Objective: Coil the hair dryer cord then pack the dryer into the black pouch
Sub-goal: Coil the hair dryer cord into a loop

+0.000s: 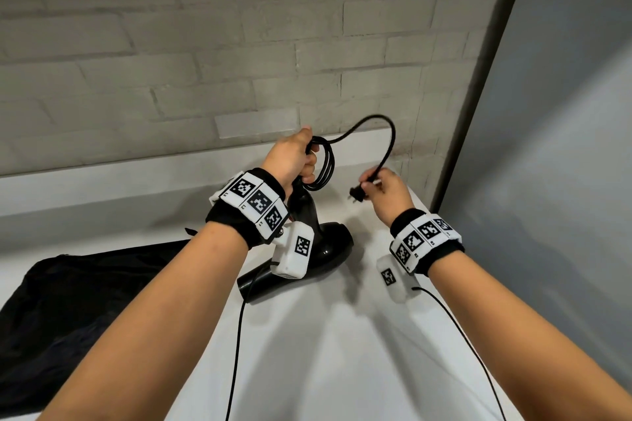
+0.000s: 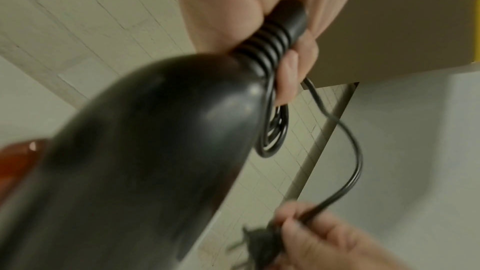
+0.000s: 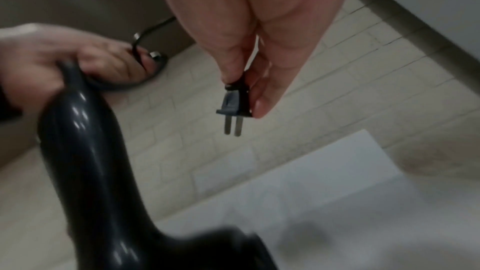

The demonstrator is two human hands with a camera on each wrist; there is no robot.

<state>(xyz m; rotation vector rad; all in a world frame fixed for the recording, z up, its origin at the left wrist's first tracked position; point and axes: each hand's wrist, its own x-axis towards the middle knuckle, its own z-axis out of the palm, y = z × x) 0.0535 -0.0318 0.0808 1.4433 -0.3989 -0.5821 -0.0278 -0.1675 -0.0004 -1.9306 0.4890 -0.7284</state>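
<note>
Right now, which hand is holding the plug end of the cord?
The right hand pinches the plug, prongs bare. The left hand instead grips the dryer handle together with the coiled loops.

The dryer (image 1: 316,243) is glossy black, as are its cord (image 1: 383,133) and plug (image 3: 233,102) (prongs grey metal). The pouch (image 1: 68,311) at 8 o'clock is matte black. White wristbands (image 1: 254,200) bear black-and-white square codes; pale grey brick wall (image 1: 205,44); white counter (image 1: 325,352).

Looks like a bathroom or hotel washroom. A pale painted brick-pattern wall (image 1: 212,44) rises behind a plain white bench (image 1: 342,335). A grey partition panel (image 1: 564,113) closes the right side.
</note>
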